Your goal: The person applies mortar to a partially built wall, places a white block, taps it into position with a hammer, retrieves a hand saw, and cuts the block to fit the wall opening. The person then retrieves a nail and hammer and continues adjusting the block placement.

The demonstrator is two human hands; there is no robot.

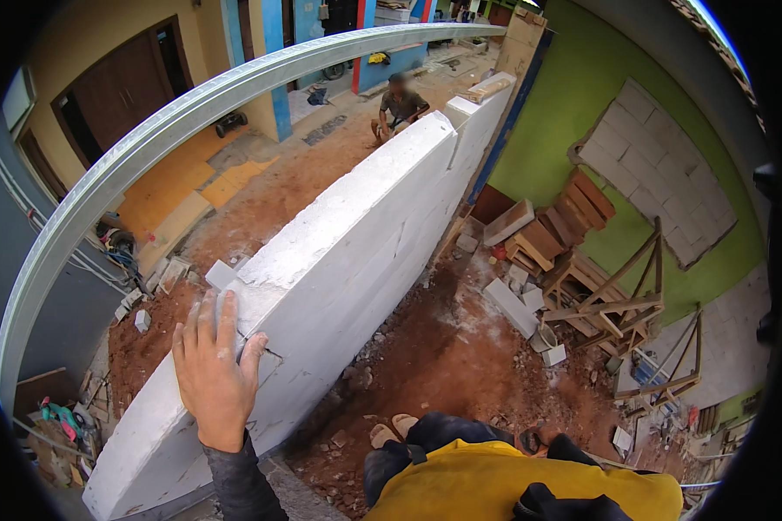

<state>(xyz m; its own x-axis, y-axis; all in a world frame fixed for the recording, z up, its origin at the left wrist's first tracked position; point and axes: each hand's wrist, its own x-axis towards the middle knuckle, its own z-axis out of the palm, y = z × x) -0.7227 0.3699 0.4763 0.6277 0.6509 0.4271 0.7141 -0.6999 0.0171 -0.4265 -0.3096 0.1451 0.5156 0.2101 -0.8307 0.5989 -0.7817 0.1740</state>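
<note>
My left hand (216, 372), in a dark sleeve, lies with its fingers stretched over the top edge of a white block wall (356, 282). The palm rests on the rough top and the thumb bends over the near face, beside a small dark piece (274, 354) sticking out there. Just beyond my fingertips sits a small pale block offcut (221, 275). The wall runs away from me toward a wooden post (520, 43). My right hand is not in view.
A long pale metal beam (148, 130) arches over the left side. Beyond the wall a person (400, 108) crouches on red soil. Stacked bricks (573, 213), wooden frames (621, 304) and loose blocks (511, 308) stand right. Below are a yellow garment (495, 486) and sandals (404, 425).
</note>
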